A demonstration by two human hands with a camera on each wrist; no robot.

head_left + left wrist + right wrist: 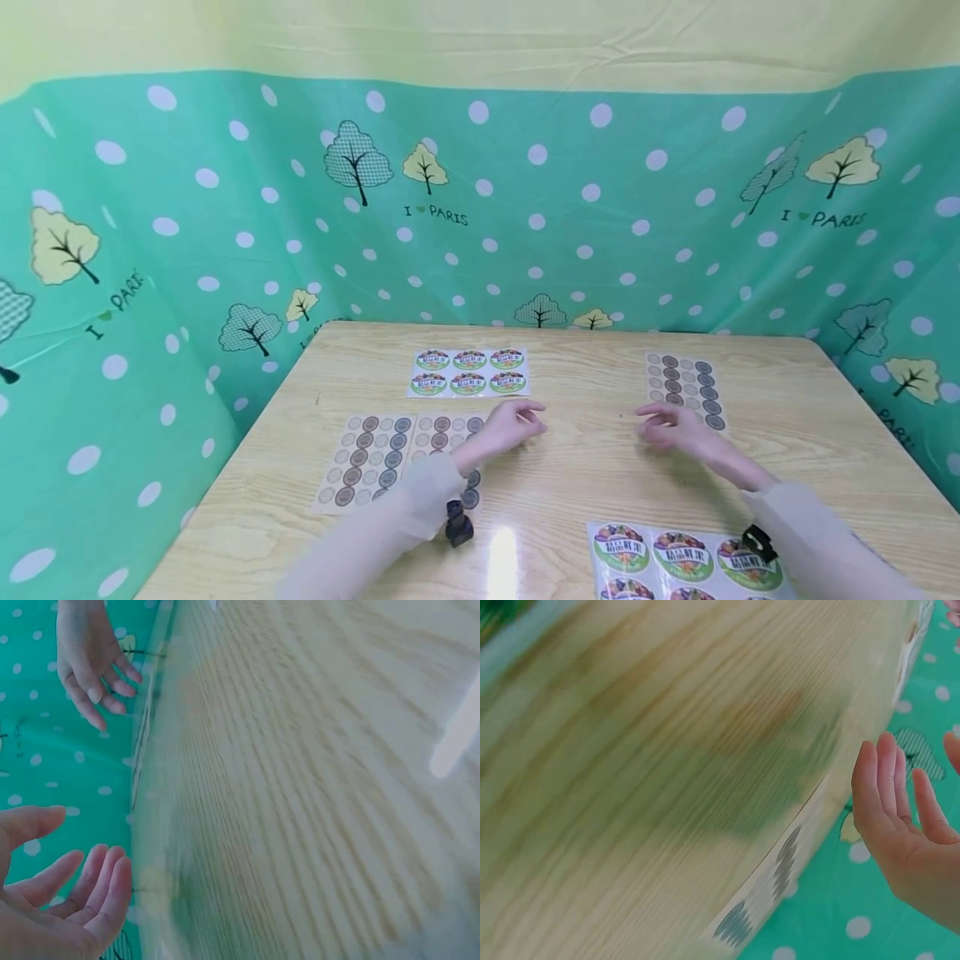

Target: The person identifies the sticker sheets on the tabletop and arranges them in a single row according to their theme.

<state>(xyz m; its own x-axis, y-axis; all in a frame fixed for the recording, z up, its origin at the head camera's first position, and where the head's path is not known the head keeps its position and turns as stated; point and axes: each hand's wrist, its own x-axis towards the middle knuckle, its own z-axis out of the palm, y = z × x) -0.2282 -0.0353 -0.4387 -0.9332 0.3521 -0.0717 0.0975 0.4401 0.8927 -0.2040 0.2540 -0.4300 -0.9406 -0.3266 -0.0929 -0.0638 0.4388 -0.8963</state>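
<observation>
Left hand (pixel 512 424) and right hand (pixel 679 431) are empty, fingers loosely extended, the pale rectangular paper sheet of brown-and-grey circles (pixel 686 379) stretching lengthwise just beyond the nearer right

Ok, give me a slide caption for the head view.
Left hand and right hand, both empty, apart over a wooden table laid with sheets of round labels.

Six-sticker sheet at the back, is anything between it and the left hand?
Nothing visible is. In the head view, the left hand is on the near side of the six-sticker sheet, with no object showing between them.
</observation>
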